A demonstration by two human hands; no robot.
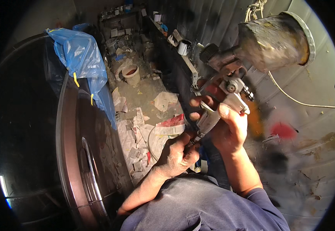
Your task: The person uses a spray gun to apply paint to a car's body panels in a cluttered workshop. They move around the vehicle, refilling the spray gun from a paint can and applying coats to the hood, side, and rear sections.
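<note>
My right hand (229,129) is clamped on the spray gun (229,86), its long axis tilted toward upper right of the frame, while my left hand (177,154) pinches its bottom fitting.

The room is dim and narrow. A corrugated metal wall (310,127) fills the right side, stained with red, orange and black paint. The floor (144,96) runs away down the middle, littered with crumpled newspaper (140,134). A small bucket (131,74) stands farther off. At the far end a cluttered shelf (117,23) holds cans. On the left, blue plastic sheeting (80,57) drapes a large dark glossy body (32,127).
</note>
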